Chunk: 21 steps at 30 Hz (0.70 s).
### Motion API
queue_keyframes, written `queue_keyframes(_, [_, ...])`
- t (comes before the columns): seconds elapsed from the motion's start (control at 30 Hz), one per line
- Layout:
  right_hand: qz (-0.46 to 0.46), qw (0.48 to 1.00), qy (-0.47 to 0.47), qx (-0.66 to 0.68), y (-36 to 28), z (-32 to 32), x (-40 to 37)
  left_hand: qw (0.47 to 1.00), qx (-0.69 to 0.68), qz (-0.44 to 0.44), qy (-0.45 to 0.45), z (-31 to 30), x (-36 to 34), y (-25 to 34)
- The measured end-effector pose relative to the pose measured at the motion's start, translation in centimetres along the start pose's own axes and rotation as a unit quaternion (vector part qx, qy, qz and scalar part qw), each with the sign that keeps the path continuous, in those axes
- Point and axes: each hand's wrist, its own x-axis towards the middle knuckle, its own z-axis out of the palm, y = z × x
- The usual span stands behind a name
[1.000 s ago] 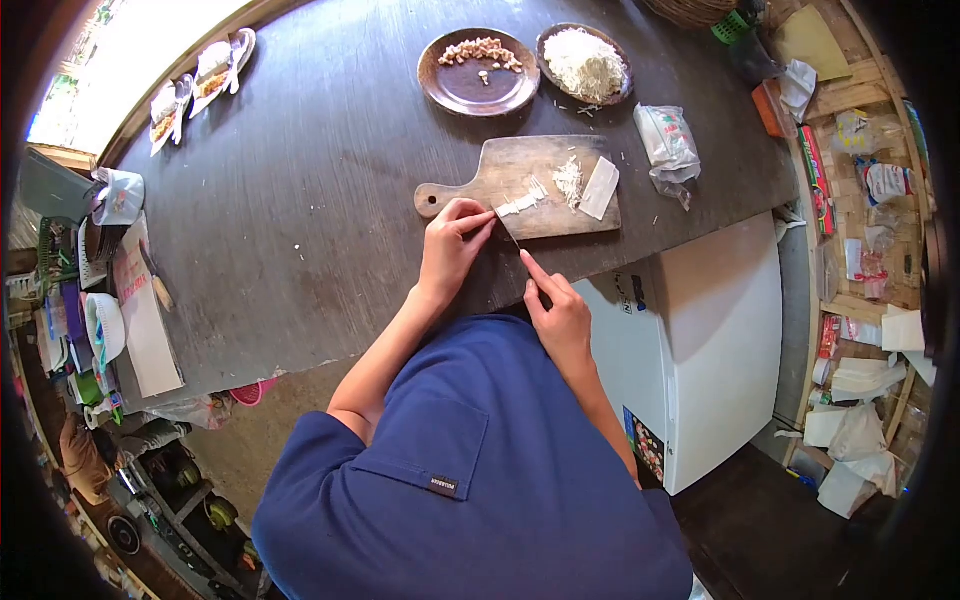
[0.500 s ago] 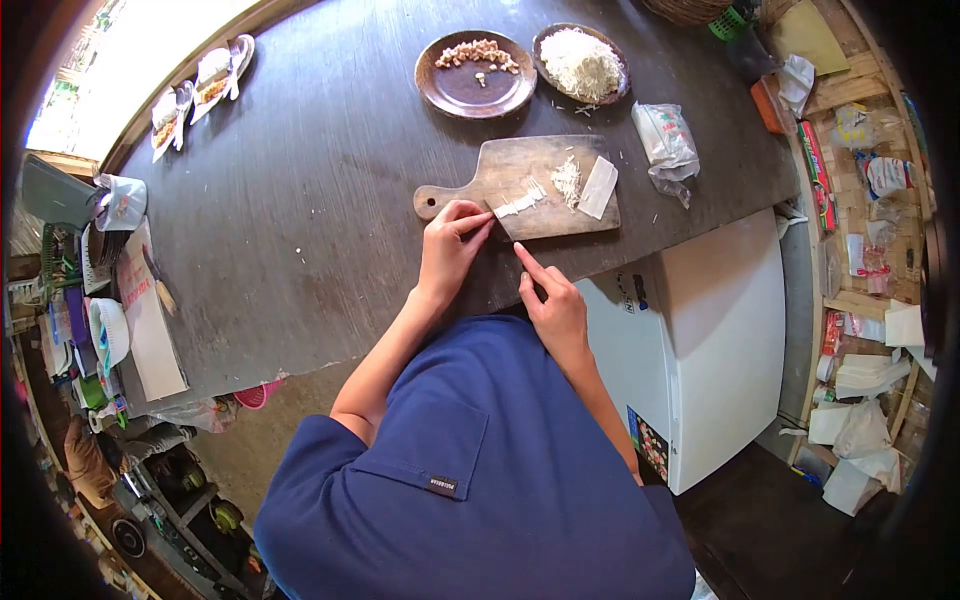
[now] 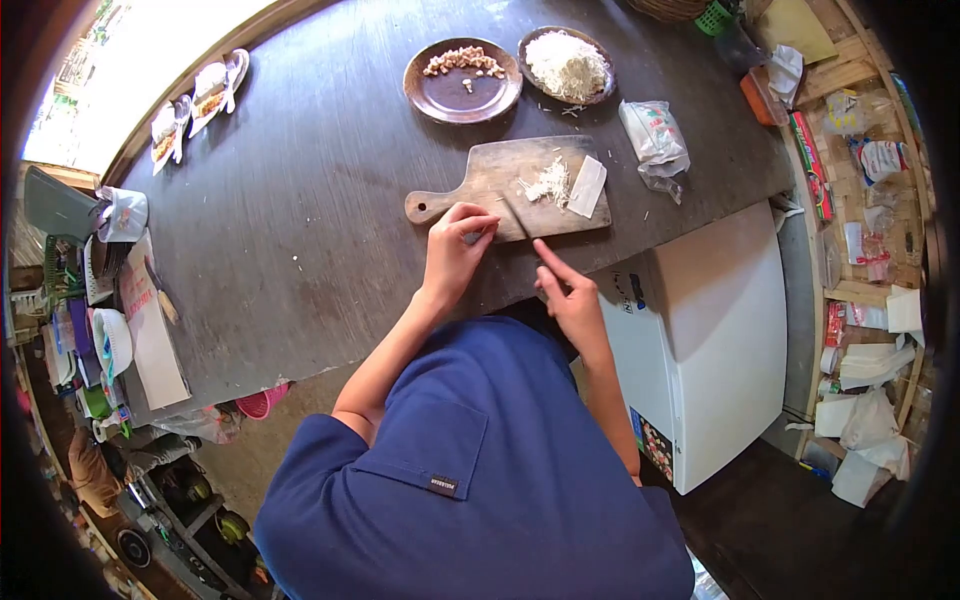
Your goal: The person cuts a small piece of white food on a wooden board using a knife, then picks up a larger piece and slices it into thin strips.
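Observation:
My right hand (image 3: 575, 305) is closed around a knife, its index finger stretched along the top toward the blade. The dark knife blade (image 3: 518, 219) slants over the wooden cutting board (image 3: 490, 165). Just right of the blade tip lies a pile of thin white shreds (image 3: 548, 185). A flat, pale rectangular slice (image 3: 588, 187) rests on the board's right end. At the board's near edge, my left hand (image 3: 460, 250) is closed with thumb and fingers pinched together. What sits between those fingertips, if anything, is too small to make out.
Behind the board stand a brown plate (image 3: 463, 105) with small brown pieces and another plate (image 3: 607, 92) heaped with white shreds. A white plastic packet (image 3: 655, 135) lies to the right. Utensil holders (image 3: 125, 215) line the left edge; a white appliance (image 3: 715, 340) stands below right.
The strips beside my left hand have shifted right into the pile of shreds. My right hand and the knife have moved right, and the blade now shows more clearly. My left hand remains pinched.

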Motion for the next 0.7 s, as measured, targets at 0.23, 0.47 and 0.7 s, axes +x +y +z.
queue_keyframes(0.23, [0.067,0.997,0.008,0.047,0.3,0.6,0.5,1.000,0.004,-0.003,-0.001,-0.4,-0.7,0.5])
queue_keyframes(0.47, [0.046,0.994,0.052,0.088,0.5,-0.6,-1.1,0.999,-0.027,0.017,-0.020,0.9,0.4,1.2])
queue_keyframes(0.7, [0.034,0.998,-0.008,0.051,-0.1,0.1,-1.5,0.999,-0.032,0.015,-0.027,-0.1,0.6,1.4])
